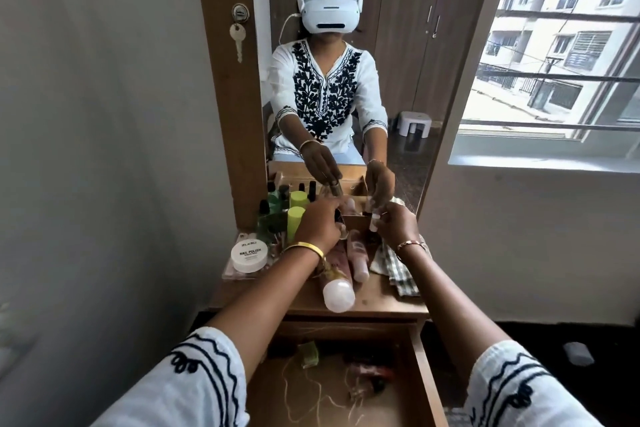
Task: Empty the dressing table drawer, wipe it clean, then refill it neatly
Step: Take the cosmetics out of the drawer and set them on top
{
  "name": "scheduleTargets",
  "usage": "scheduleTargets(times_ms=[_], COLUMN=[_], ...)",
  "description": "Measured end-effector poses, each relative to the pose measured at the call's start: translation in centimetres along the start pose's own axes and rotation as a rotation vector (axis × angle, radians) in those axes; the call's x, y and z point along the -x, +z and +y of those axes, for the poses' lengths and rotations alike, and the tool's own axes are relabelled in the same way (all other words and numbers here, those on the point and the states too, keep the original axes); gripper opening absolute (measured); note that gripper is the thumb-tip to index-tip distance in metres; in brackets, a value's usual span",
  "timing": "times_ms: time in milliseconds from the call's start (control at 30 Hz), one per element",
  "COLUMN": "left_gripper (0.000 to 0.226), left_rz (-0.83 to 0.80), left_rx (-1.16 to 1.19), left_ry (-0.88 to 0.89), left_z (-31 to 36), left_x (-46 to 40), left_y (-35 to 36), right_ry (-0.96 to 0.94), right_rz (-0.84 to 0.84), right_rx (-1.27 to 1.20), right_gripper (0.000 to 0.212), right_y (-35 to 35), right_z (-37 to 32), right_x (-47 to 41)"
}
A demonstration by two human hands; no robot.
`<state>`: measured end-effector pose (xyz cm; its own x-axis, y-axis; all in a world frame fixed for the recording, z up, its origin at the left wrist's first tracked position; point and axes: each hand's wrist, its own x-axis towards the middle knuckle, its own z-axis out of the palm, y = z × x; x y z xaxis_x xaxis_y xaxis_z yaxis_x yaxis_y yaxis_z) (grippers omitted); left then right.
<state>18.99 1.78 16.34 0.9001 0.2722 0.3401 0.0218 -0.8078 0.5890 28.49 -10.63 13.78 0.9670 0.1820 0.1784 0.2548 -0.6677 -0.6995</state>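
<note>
Nearest: wooden drawer (pixel 424 374) pulled open below the table top, not yet emptied. Inside, on the bare brown floor: a small green bottle (pixel 309 354), some reddish clear-wrapped items (pixel 369 376), loose pale string (pixel 304 392). Details blurred.

Above, on the dressing table top (pixel 381 303): a clear bottle with white cap (pixel 337 293) lying on its side, cap toward the front edge; a pink tube (pixel 358 258) lying just beside it; a checked cloth (pixel 398 274) crumpled at the right; a white round tub marked NAIL POLISH (pixel 250 255) at the left.

Further in: left hand (pixel 320 224), gold bangle at the wrist, fingers curled down over a small dark-capped bottle, mostly hidden. Right hand (pixel 396 225), thin bracelet at the wrist, pinching a small white bottle (pixel 373 222) held upright over a small wooden box (pixel 356 220).

Behind, left: cluster of upright bottles, among them one with a lime-green cap (pixel 295 218).

Farthest: mirror (pixel 398 62) reflecting the seated person in a headset.
</note>
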Motion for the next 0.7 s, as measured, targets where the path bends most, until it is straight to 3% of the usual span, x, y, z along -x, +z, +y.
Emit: scheduleTargets(times_ms=[333, 467, 633, 700], left_gripper=[0.038, 0.045, 0.051, 0.051], left_rz=[-0.031, -0.041, -0.02, 0.023], left_rx=[0.031, 0.126, 0.341, 0.449], left_ry=[-0.05, -0.098, -0.202, -0.269], left_z=[-0.8, -0.9, -0.6, -0.3], left_x=[-0.3, 0.0, 0.6, 0.9], left_y=[1.2, 1.3, 0.9, 0.7], right_ry=[-0.02, -0.124, -0.241, -0.259], right_rz=[-0.054, 0.101, -0.202, -0.24], right_rx=[0.062, 0.038, 0.043, 0.058], right_gripper=[0.023, 0.024, 0.003, 0.005], right_y=[0.7, -0.7, -2.2, -2.3], right_z=[0.4, -0.8, -2.0, -2.2], right_x=[-0.2, 1.3, 4.0, 4.5])
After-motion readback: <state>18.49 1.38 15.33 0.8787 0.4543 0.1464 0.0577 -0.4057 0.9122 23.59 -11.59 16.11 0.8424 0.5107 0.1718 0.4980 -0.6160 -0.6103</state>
